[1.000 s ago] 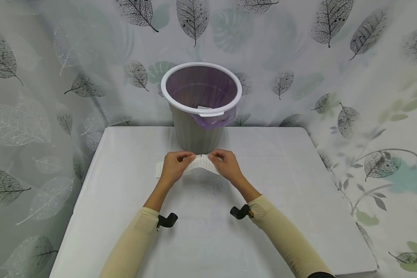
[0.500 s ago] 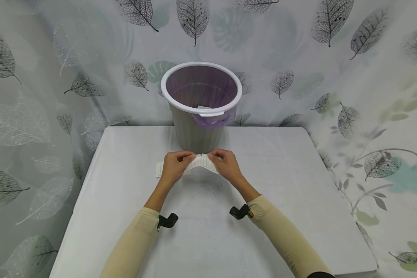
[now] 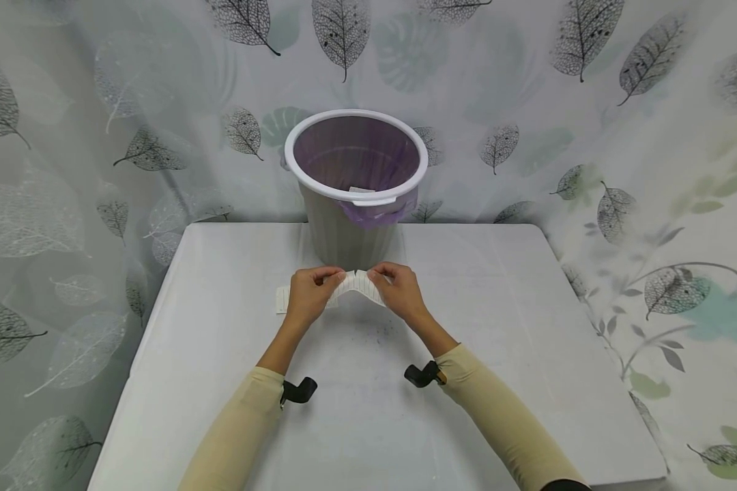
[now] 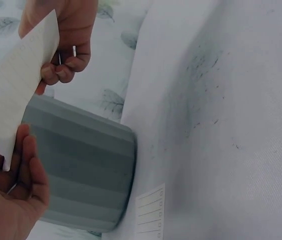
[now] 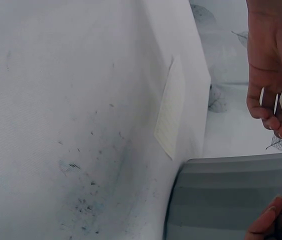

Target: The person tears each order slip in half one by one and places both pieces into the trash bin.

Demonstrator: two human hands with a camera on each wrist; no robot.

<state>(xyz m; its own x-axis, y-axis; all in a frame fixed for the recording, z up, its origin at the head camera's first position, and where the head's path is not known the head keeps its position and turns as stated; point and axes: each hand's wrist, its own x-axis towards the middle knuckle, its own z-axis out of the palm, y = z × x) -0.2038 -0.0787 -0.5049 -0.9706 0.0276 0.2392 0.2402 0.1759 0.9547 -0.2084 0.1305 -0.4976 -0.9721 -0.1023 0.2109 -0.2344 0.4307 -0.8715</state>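
My left hand (image 3: 307, 294) and right hand (image 3: 403, 293) pinch a strip of white lined paper (image 3: 355, 281) between thumbs and fingers, close in front of the bin. Between the hands the strip bows upward, with a small dark notch at its upper edge. The left wrist view shows the face of the held paper (image 4: 18, 82), printed with faint lines and small boxes. A second lined paper (image 3: 282, 300) lies flat on the table, partly hidden behind my left hand; its row of checkboxes shows in the left wrist view.
A grey bin (image 3: 344, 239) with a white rim and a purple liner (image 3: 374, 215) stands at the table's back edge. A white piece (image 3: 362, 190) shows inside it. Dark specks (image 3: 381, 332) dot the white table (image 3: 497, 293). Leaf-patterned curtains surround the table.
The held paper bows up very slightly more between the hands. Both hands stay nearly in place, and the bin and the paper on the table have not moved.
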